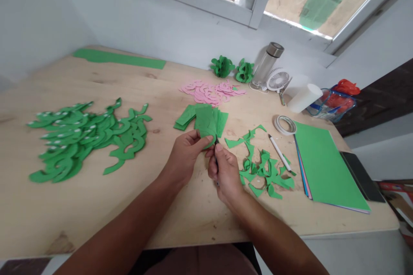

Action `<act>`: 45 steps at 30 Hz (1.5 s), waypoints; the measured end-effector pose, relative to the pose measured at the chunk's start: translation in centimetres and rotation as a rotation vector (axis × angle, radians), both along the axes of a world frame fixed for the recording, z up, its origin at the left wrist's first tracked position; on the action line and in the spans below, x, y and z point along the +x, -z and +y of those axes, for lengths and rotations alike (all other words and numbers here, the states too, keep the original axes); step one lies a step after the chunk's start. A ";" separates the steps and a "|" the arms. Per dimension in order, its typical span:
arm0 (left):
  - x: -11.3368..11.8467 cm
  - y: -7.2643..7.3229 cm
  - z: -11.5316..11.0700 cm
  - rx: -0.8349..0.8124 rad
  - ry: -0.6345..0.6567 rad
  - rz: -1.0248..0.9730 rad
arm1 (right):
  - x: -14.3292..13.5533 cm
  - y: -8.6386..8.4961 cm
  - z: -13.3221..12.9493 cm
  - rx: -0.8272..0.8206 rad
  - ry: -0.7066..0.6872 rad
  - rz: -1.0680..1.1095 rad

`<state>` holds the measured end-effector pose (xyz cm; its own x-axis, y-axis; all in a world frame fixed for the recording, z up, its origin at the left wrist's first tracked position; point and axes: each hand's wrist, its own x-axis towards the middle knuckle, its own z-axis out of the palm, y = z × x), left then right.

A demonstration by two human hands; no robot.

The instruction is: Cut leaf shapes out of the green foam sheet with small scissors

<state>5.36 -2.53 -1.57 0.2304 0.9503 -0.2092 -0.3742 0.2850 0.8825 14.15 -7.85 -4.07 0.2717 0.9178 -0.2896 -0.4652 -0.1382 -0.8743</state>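
Scissors [216,140] cut green paper [204,118] toward counter's [193,223] front edge. Left fingers [192,134] pinch paper, right fingers [211,168] grip scissors. Needs steady hold.

From my remote feed, daylight glares through the window [300,0] beyond my right hand [226,167]; soft shadows lie around both hands. The tabletop [174,206] nearest them looks evenly lit, slightly soft, with wide-angle stretching outward.
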 end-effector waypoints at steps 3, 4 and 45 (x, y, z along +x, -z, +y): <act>-0.1 0.0 0.1 -0.017 -0.008 -0.013 | 0.0 0.0 0.0 0.002 -0.002 -0.014; -0.1 0.0 0.1 -0.022 -0.014 -0.013 | 0.1 0.0 0.0 0.003 -0.004 -0.018; 0.0 0.0 0.0 0.007 0.025 0.030 | 0.2 0.3 0.1 0.013 -0.009 0.048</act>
